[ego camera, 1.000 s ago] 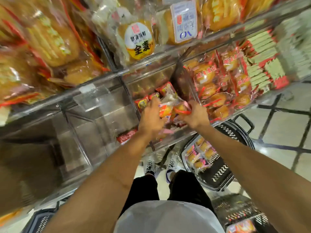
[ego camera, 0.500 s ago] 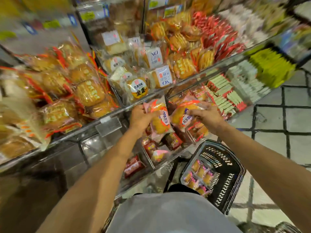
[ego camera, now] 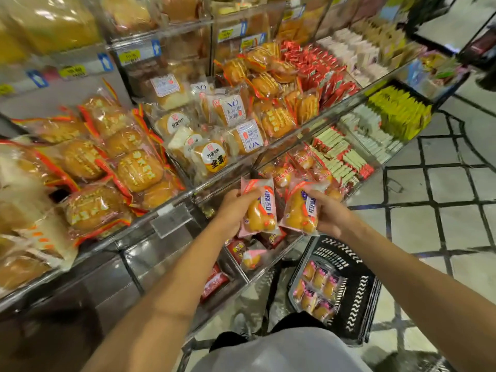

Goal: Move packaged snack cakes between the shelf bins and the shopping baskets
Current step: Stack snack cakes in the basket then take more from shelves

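My left hand point(ego camera: 233, 210) grips one pink-wrapped snack cake packet point(ego camera: 259, 210), held upright in front of the lower shelf bin point(ego camera: 257, 267). Right beside it, my right hand point(ego camera: 330, 214) grips a second packet of the same kind point(ego camera: 299, 210). Both packets hang above the clear bin, where a few red and pink packets point(ego camera: 248, 253) lie. Down on the floor to the right stands a black shopping basket point(ego camera: 357, 299) with several of the same snack cakes point(ego camera: 316, 288) in it.
Clear shelf bins above hold round orange-wrapped cakes point(ego camera: 112, 167), white-labelled breads point(ego camera: 214, 140) and red packets point(ego camera: 322, 71). Green and yellow boxes point(ego camera: 397, 114) fill the bins on the right. A tiled floor point(ego camera: 442, 210) with dark lines lies to the right. A second basket's corner point(ego camera: 421, 363) shows at the bottom.
Both hands have lifted out of the lower bin, each holding a packet, and come back toward me. The view has tilted up, showing more shelves.
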